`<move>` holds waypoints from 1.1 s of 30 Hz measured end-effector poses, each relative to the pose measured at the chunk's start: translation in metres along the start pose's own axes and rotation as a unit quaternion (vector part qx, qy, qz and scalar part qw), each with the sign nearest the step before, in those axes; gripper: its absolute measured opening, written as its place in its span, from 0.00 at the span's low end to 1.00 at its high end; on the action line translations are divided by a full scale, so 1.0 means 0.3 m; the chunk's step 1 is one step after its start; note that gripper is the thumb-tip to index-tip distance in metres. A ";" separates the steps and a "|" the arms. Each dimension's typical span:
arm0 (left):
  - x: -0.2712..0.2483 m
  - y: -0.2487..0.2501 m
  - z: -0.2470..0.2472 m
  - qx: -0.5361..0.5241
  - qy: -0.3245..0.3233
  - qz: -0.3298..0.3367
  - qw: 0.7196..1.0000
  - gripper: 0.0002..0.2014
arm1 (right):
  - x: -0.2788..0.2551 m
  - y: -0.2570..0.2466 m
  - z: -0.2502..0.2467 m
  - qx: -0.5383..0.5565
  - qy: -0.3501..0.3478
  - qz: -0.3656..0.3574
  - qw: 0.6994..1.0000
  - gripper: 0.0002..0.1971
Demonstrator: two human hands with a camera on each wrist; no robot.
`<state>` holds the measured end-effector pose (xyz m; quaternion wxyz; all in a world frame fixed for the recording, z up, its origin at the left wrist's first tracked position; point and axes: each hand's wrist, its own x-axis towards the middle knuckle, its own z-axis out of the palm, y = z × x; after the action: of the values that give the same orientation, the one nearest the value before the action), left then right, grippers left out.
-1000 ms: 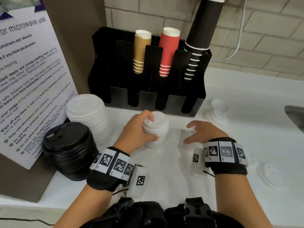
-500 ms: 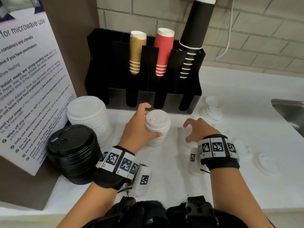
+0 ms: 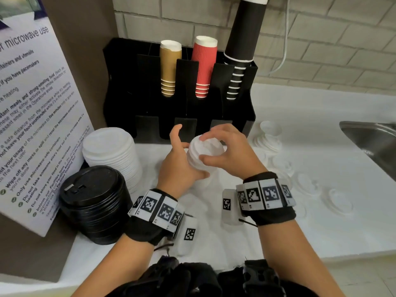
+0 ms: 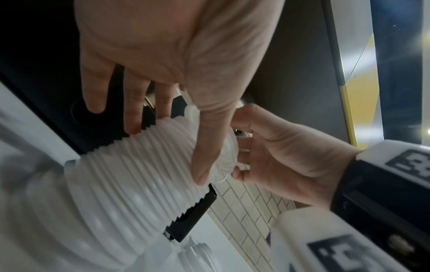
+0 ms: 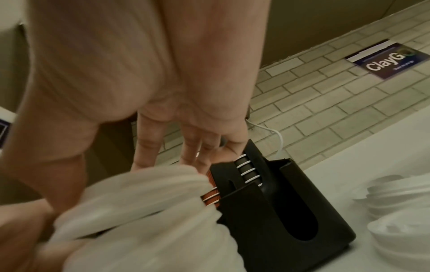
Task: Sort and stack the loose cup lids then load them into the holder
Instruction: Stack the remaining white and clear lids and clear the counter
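Note:
A stack of small white lids [image 3: 196,168] [image 4: 139,174] stands at the middle of the counter, and my left hand [image 3: 190,152] grips its side, thumb in front, fingers behind. My right hand [image 3: 212,146] [image 4: 235,147] is over the top of the stack and pinches a small white lid [image 3: 211,144] [image 5: 144,185] there. The black holder [image 3: 150,88] [image 5: 279,202] stands right behind, with brown, red and black cup stacks in its slots. Loose white lids [image 3: 306,183] lie on the counter to the right.
A tall stack of large white lids [image 3: 111,151] and a stack of black lids [image 3: 94,202] stand at the left by a notice board [image 3: 32,116]. Another short pile of small lids [image 3: 267,136] [image 5: 400,193] sits right of the holder. A steel sink [image 3: 370,138] is at far right.
My right hand has moved left from the counter onto the top of the small lid stack, now with a lid in its fingers. The left hand has kept its grip on the stack.

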<state>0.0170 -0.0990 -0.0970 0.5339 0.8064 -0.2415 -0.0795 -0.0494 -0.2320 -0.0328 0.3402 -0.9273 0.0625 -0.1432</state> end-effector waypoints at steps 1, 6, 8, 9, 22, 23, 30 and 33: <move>0.000 -0.003 0.002 0.001 0.004 0.000 1.000 0.65 | 0.004 -0.004 0.006 -0.015 -0.005 -0.002 1.000 0.21; 0.005 -0.014 0.004 0.000 0.013 0.000 1.000 0.70 | 0.016 -0.011 0.031 -0.077 -0.033 0.009 0.996 0.22; 0.008 -0.015 0.002 -0.003 0.011 -0.002 1.000 0.71 | 0.018 -0.006 0.035 -0.067 -0.035 0.015 0.997 0.21; 0.009 -0.015 0.001 -0.003 0.010 -0.003 1.000 0.70 | 0.018 -0.002 0.038 -0.061 -0.037 0.015 0.997 0.21; 0.031 -0.003 -0.056 -0.064 -0.126 -0.061 0.988 0.37 | 0.008 0.063 0.040 0.015 -0.067 0.044 0.997 0.20; 0.031 0.002 -0.060 -0.073 -0.139 -0.070 0.985 0.40 | 0.006 0.068 0.035 0.026 -0.072 0.050 0.996 0.20; 0.029 0.034 0.008 -0.103 -0.174 -0.053 0.978 0.41 | -0.023 0.116 -0.030 0.068 -0.069 0.083 0.992 0.23; 0.029 0.056 0.046 -0.122 -0.179 -0.050 0.975 0.40 | -0.035 0.145 -0.070 0.063 -0.066 0.080 0.993 0.21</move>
<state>0.0142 -0.1197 -0.0865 0.5717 0.7190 -0.2809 -0.2782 -0.0667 -0.2757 -0.0480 0.4117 -0.9034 0.1046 -0.0582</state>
